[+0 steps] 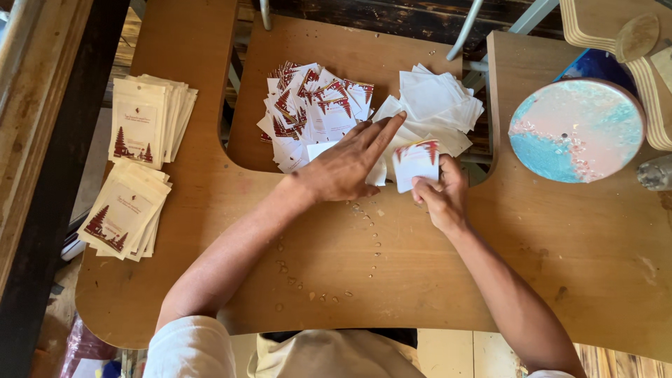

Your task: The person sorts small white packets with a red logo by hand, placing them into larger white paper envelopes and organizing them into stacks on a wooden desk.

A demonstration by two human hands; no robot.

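Two stacks of cream pouches (143, 119) printed with red trees lie at the far left of a wooden table (336, 266). Further right, a loose heap of small white cards with red tree prints (315, 108) is spread out. The person's left hand (346, 164) lies flat and open, fingers stretched onto that heap. Just beside it, the right hand (441, 196) pinches a single red-printed card (416, 162) between thumb and fingers, above the table edge. Behind it sits a pile of plain white sachets (437, 101). At far right rests a round pink and blue disc (575, 129).
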